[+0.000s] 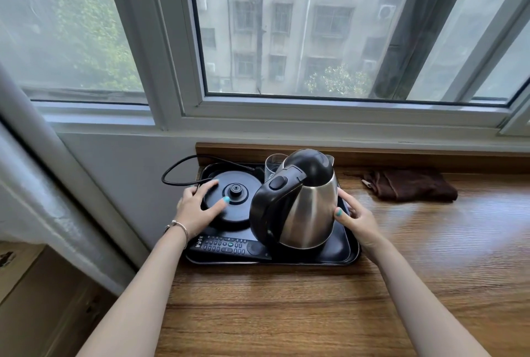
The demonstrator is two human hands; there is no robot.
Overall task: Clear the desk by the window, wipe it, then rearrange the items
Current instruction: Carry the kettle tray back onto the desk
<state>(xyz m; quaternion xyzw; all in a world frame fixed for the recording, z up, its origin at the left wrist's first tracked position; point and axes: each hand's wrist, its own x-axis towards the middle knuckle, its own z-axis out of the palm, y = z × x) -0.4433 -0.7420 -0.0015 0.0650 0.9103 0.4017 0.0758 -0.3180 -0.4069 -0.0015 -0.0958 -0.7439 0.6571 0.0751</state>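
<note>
Desk (315, 313): a wooden top is running along under the window, its grain showing bare in the foreground.
Tray (353, 253): a black tray is sitting at the desk's left end, close to the wall, carrying everything but the cloth.
Kettle (307, 213): steel body with a black lid and handle, it is standing on the right half of the tray, handle turned toward the camera's left.
Base (233, 201): the round black kettle base is lying on the tray's left half, its cord (177, 170) looping off beyond the tray's far left corner.
Remote (229, 246): it is lying along the tray's near edge, in front of the base, one end tucked against the kettle.
Glass (272, 166): a clear tumbler is peeking out behind the kettle, at the back of the tray.
Cloth (410, 187): a dark brown rag is lying crumpled on the desk, well apart to the right.
Left hand (198, 207): it is spreading wide open, fingers resting on the base, closing on nothing.
Right hand (355, 219): open too, thumb touching the kettle's side, fingers reaching down at the tray's right edge; whether they are gripping the rim, I cannot tell.
</note>
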